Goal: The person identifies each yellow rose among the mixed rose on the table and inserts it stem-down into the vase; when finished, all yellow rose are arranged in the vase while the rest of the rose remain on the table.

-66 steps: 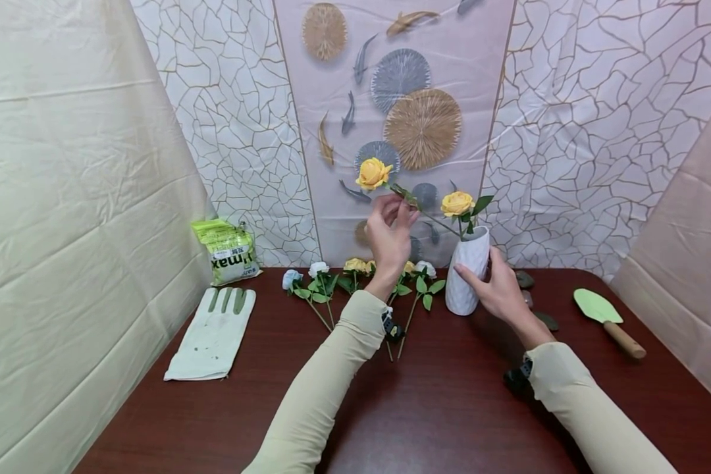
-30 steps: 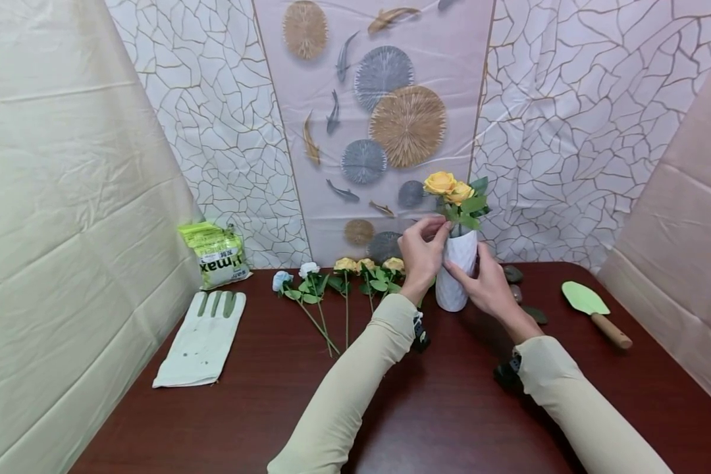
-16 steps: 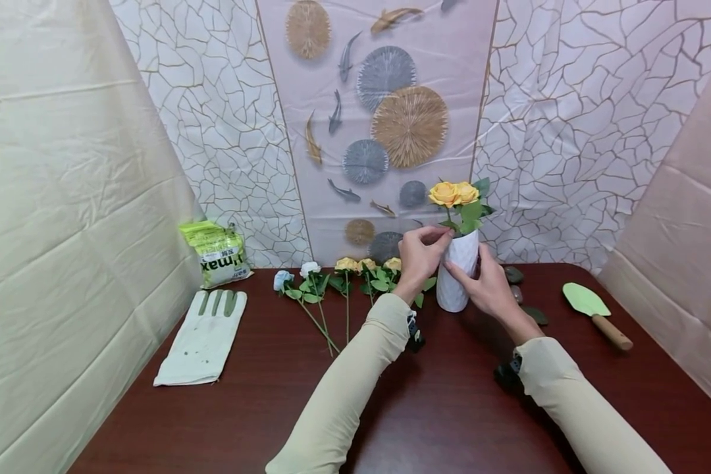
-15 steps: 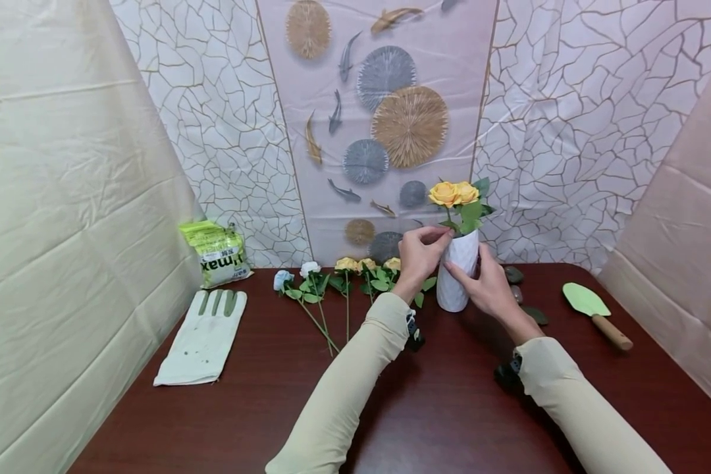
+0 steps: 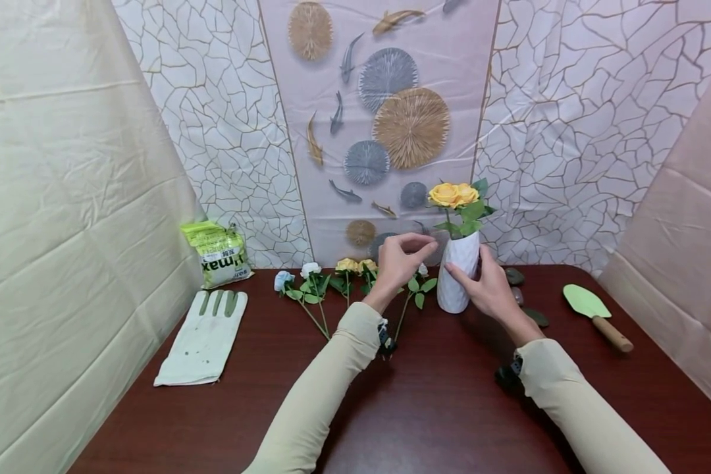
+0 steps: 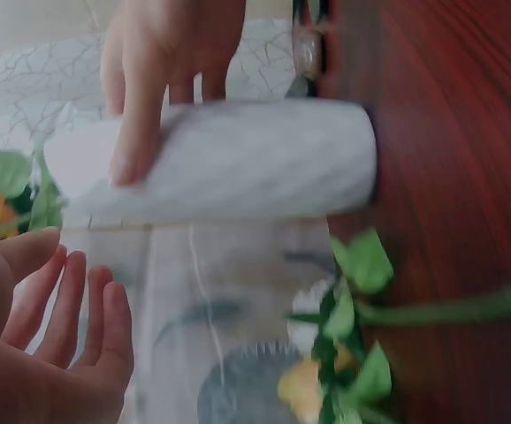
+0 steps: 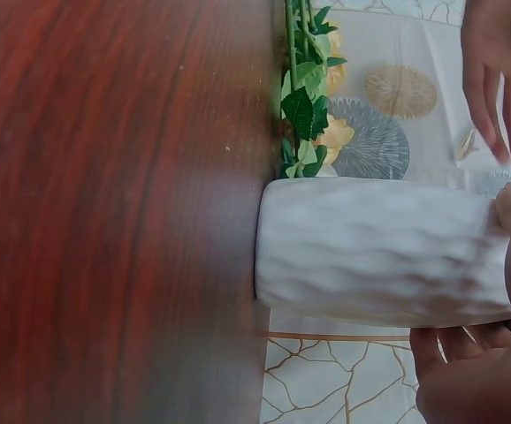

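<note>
A white textured vase (image 5: 457, 280) stands upright on the table, gripped around its upper part by my right hand (image 5: 490, 286), thumb on the near side. Two yellow roses (image 5: 444, 195) with green leaves (image 5: 473, 212) rise from its mouth, side by side. Left of the vase my left hand (image 5: 399, 266) hovers in the air, fingers loosely bent and holding nothing. In the left wrist view those fingers (image 6: 65, 309) are spread apart beside the vase (image 6: 255, 159). The right wrist view has the vase base (image 7: 273, 243) on the tabletop.
Blue, white and yellow roses lie along the back of the table, among them a blue rose (image 5: 283, 281). At left are a white glove (image 5: 204, 339) and a green bag (image 5: 218, 255). Dark stones (image 5: 514, 276) and a green trowel (image 5: 586, 301) lie at right.
My left hand brought a yellow rose to the vase and lowered its stem in beside the other. It has since let go and moved left. The right hand kept holding the vase.
</note>
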Available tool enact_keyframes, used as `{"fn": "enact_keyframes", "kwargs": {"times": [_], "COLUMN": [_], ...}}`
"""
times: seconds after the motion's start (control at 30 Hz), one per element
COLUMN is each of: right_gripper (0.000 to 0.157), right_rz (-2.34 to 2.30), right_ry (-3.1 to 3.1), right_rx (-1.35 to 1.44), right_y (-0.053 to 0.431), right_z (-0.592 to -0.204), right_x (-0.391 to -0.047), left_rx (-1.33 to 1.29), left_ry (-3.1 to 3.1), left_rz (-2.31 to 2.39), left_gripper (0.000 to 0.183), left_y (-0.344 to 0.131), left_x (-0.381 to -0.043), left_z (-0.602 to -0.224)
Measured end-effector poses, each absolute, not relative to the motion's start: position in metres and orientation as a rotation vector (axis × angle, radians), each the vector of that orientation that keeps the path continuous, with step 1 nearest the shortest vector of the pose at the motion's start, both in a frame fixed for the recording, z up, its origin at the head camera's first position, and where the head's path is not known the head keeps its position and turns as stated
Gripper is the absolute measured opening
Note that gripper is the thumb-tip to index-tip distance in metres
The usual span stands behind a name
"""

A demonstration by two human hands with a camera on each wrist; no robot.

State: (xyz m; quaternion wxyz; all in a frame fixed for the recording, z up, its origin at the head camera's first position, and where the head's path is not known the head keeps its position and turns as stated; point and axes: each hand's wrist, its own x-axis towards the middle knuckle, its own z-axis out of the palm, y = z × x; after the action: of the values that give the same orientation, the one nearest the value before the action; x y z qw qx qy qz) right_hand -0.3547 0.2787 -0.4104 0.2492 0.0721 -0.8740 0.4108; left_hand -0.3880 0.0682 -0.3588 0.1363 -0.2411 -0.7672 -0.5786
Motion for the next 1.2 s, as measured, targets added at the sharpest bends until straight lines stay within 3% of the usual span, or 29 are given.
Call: {"fn": "enact_keyframes", "kwargs": {"times": [0.27, 0.57, 0.9, 1.2], "right_gripper": [0.077, 0.08, 0.08, 0.081], "right_rz": [1.099, 1.103, 1.114, 1.109], "right_ry": [-2.396, -2.414, -2.417, -2.419], "right_rx": [0.189, 0.187, 0.182, 0.192], "right_y": [0.279, 0.283, 0.283, 0.278], "right_z": [-0.409, -0.41, -0.409, -0.408], "right_x": [-0.353, -0.353, -0.351, -0.352], "left_rx": [-0.611, -0.23, -0.02, -0.006], "left_ry": [-2.247, -2.371, -2.598, -2.728], "left_rz": [-1.684, -1.632, -1.606, -1.525], "left_gripper": [0.019, 0.018, 0.015, 0.009], "left_y": [0.005, -0.05, -0.073, -0.085], "left_x": [-0.396, -0.409, -0.41, -0.406], "left_z": [-0.374, -0.401, -0.417, -0.415]}}
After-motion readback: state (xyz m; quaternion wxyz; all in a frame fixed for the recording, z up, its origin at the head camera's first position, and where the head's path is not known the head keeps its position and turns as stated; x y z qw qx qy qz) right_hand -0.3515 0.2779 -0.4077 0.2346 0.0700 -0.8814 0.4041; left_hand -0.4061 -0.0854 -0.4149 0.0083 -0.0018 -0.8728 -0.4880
